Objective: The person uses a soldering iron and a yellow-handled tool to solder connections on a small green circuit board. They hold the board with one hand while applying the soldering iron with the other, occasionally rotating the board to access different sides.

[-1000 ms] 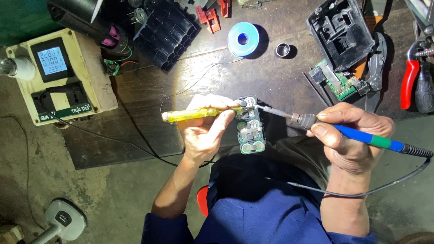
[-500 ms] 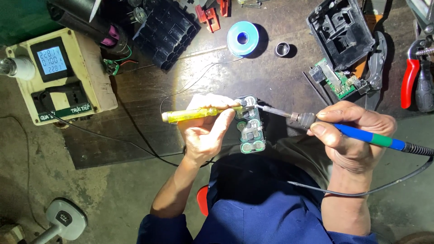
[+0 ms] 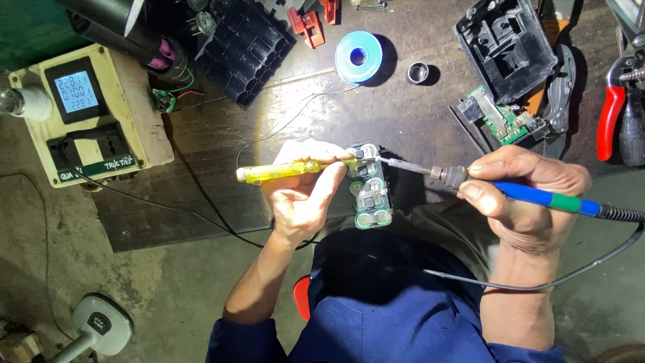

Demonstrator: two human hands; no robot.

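- Centrally, a battery pack (image 3: 368,191) of green-wrapped cells with metal strips on top sits at the near edge of the dark work board (image 3: 222,175), between the two hands.
- Left hand (image 3: 302,195): fingers curled tight around a yellow-handled screwdriver (image 3: 282,171), held level; its tip rests on the far end of the pack.
- Right hand (image 3: 527,195): closed in a pen-like grip on a blue soldering iron (image 3: 510,189) with a green band. The iron's metal tip (image 3: 396,163) meets the pack at the same far end, just beside the screwdriver tip. Its cable (image 3: 537,279) loops near, across the blue-clothed lap.
- Far left: a cream meter box (image 3: 134,107) with a lit display (image 3: 70,91) and a black socket face below it.
- Far centre: a black cell holder (image 3: 245,50) with round sockets; the visible sockets look dark, contents cannot be told.
- Far centre-right: a blue solder spool (image 3: 358,57) lying flat, a small metal ring (image 3: 418,72) to its right.
- Far right: an open black plastic housing (image 3: 505,46), its moulded compartments showing nothing loose inside; a green circuit board (image 3: 494,115) lies just near of it.
- Right edge: red-handled pliers (image 3: 610,121).
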